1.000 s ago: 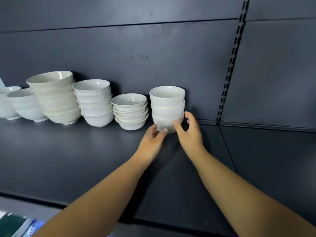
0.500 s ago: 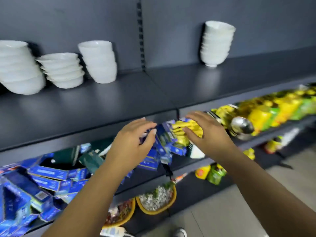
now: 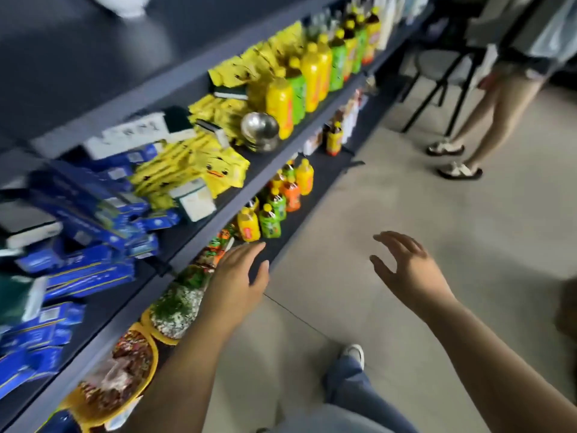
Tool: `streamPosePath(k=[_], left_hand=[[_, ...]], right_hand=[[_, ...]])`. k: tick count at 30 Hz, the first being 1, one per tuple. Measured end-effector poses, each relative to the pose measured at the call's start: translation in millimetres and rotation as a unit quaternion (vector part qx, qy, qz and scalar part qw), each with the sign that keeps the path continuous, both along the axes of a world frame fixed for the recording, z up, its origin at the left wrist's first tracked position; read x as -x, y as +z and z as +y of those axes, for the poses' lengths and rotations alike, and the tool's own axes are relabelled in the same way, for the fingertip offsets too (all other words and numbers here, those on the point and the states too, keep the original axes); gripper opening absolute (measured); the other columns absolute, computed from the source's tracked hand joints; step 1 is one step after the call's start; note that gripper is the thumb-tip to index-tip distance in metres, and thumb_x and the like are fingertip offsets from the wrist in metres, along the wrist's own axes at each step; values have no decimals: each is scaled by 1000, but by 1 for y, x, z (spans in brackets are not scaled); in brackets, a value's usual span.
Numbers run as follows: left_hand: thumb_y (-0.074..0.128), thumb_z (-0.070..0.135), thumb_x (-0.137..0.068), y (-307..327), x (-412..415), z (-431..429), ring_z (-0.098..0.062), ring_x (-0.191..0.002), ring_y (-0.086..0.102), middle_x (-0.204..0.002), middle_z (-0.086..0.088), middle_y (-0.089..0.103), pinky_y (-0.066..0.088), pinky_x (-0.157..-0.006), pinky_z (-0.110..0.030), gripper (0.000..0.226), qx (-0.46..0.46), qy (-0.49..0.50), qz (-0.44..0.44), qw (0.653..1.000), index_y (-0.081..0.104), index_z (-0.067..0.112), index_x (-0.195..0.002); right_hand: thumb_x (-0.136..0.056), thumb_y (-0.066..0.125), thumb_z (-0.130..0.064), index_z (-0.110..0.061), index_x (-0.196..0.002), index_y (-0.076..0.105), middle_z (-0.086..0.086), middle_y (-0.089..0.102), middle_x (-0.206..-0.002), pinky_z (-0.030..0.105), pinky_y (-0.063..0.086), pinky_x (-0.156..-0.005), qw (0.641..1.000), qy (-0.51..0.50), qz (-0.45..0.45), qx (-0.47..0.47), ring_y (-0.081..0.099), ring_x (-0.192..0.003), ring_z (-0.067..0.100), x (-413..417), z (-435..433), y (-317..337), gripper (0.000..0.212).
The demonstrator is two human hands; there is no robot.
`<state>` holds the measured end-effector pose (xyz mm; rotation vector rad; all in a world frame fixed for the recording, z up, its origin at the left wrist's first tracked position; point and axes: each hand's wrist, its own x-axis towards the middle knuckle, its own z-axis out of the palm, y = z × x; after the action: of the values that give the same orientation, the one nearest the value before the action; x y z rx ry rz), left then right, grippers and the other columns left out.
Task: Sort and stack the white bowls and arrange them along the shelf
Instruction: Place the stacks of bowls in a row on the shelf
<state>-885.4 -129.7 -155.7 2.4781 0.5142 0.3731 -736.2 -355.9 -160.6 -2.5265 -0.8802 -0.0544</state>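
White bowls (image 3: 128,4) (one blurred stack) were glimpsed on the top shelf (image 3: 78,57); left hand (image 3: 240,276) and right hand (image 3: 406,270) were held empty, fingers loose, seemingly readied for more.

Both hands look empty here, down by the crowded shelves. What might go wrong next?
1. The left hand hangs near the small bottles on the lower shelf; a careless swing might topple them.
2. The blue boxes lie in a loose heap by the shelf edge; a brush could send some sliding off.
3. Another person's legs and a stool stand in the aisle ahead, so walking that way with hands full risks a bump.
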Motion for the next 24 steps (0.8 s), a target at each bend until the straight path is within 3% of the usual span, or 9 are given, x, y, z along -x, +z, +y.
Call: streamPosePath(k=[4, 8, 11, 13, 18, 21, 24], left_hand=[[38, 39, -81, -31, -63, -34, -32, -103, 63, -103, -16, 69, 36, -88, -20, 54, -5, -51, 54, 997, 69, 1, -104], [31, 47, -78, -39, -121, -58, -29, -109, 58, -111, -13, 67, 35, -90, -23, 64, 1, -48, 73, 996, 68, 4, -108], [38, 43, -83, -32, -159, -64, -29, -110, 57, -113, -12, 66, 33, -90, -25, 56, -4, -37, 73, 997, 66, 4, -111], [45, 30, -84, -23, -176, -58, -30, -107, 58, -110, -14, 66, 34, -88, -25, 43, -11, -18, 64, 998, 66, 1, -108], [52, 20, -84, 11, -210, -18, -27, -92, 62, -96, -17, 69, 43, -76, -26, 31, -57, 46, 11, 997, 69, -2, -98], [50, 20, -84, 32, -229, 17, -34, -102, 61, -104, -17, 68, 38, -85, -32, 34, -72, 114, -13, 991, 67, -2, -103], [45, 29, -86, 52, -244, 52, -24, -105, 56, -104, -15, 68, 42, -84, -27, 40, -108, 146, -54, 982, 68, 1, -103]], right_hand=[[-79, 71, -16, -5, -112, 64, 14, 65, -116, 43, 44, -94, 996, -66, 62, 26, 59, -110, 34, -35, -58, -35, 35], [-85, 63, -21, -7, -120, 59, 10, 59, -126, 38, 37, -101, 992, -77, 91, 38, 51, -120, 29, -84, -81, -45, 38], [-85, 63, -20, -7, -120, 59, 10, 59, -126, 38, 36, -101, 993, -59, 94, 29, 51, -121, 30, -126, -77, -43, 38], [-84, 65, -17, -5, -118, 61, 13, 61, -123, 40, 38, -100, 995, -42, 93, 16, 53, -119, 32, -152, -64, -37, 36], [-88, 60, -21, -6, -124, 56, 11, 57, -129, 37, 36, -102, 995, 70, 65, 3, 48, -123, 30, -219, 10, -8, 39], [-89, 57, -26, -6, -124, 57, 12, 57, -128, 38, 35, -103, 989, 142, 28, -17, 49, -122, 31, -257, 72, 14, 40], [-84, 57, -29, -3, -114, 63, 17, 65, -114, 45, 46, -91, 975, 212, -33, -52, 60, -107, 36, -287, 138, 41, 40]])
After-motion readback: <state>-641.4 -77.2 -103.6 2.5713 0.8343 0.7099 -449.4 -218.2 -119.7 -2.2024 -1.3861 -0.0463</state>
